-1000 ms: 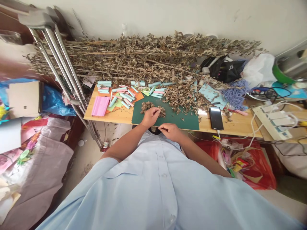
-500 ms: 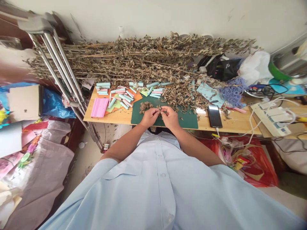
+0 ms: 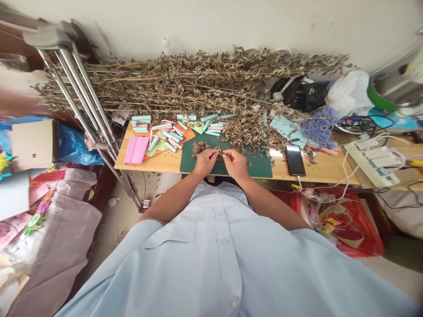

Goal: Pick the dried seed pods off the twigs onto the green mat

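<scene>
My left hand (image 3: 205,163) and my right hand (image 3: 235,164) meet over the front of a green cutting mat (image 3: 191,165), their fingertips pinched. Between them is a small bit of dried leaf (image 3: 220,152), held by both hands as far as I can see. Brown clumps of rolled dried leaves (image 3: 199,148) sit on the mat just beyond my left hand. A loose heap of dried leaves (image 3: 246,136) covers the mat's far right part, beyond my right hand.
Long dried plant stalks (image 3: 185,83) fill the table's back. Rolled paper tubes (image 3: 167,134) and a pink paper pack (image 3: 136,149) lie left, a phone (image 3: 295,160) and power strip (image 3: 373,160) right. Crutches (image 3: 82,97) lean at the left edge.
My fingertips have drawn slightly apart, and more of the dried leaf shows between them. The whole view has shifted a little; the other things lie as before.
</scene>
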{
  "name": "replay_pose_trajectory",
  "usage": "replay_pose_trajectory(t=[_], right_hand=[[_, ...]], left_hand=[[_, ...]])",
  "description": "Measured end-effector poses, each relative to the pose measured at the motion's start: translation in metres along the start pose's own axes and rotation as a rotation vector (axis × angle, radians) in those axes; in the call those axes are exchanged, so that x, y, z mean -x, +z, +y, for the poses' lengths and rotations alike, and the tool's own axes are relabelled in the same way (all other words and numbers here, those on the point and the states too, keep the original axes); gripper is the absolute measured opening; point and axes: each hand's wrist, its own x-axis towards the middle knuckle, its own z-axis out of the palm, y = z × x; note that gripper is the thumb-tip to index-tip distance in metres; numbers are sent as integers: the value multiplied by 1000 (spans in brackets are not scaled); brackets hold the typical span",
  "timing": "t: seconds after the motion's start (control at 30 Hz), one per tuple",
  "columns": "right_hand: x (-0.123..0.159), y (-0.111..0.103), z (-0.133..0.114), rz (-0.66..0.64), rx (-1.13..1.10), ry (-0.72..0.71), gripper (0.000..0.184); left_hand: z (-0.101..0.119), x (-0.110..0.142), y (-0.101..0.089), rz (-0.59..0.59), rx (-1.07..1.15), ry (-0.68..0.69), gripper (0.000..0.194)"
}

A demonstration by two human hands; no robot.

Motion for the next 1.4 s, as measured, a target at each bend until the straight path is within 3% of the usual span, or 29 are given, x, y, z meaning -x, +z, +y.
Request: replay_pose_trajectory(t=[0.17, 0.33, 0.37, 0.5, 0.57, 0.83, 1.13, 1.27, 1.4], right_hand=[[14, -8, 0, -61, -50, 23, 22], [25, -18, -4, -495, -105, -65, 18], [26, -18, -4, -493, -82, -78, 18], [17, -10, -2, -130, -42, 16, 23], [9, -4, 1, -67, -69, 70, 27], [-9, 9, 9, -70, -85, 14, 30], [0, -5, 5, -27, -74, -20, 25], [30, -17, 1, -169, -59, -79, 21], [59, -25, 6, -381, 63, -250, 16]], left_hand=[[-2, 0, 2, -6, 2, -28, 17], [0, 0, 0, -19, 18, -53, 17], [0, 0, 0, -24, 24, -53, 17], [2, 0, -1, -43, 34, -50, 16], [2, 0, 0, -53, 26, -43, 16], [-1, 1, 1, -98, -29, 19, 16], [-3, 1, 2, -21, -43, -8, 17], [-3, 0, 2, -9, -53, -27, 19], [-5, 0, 3, -7, -62, -31, 20]])
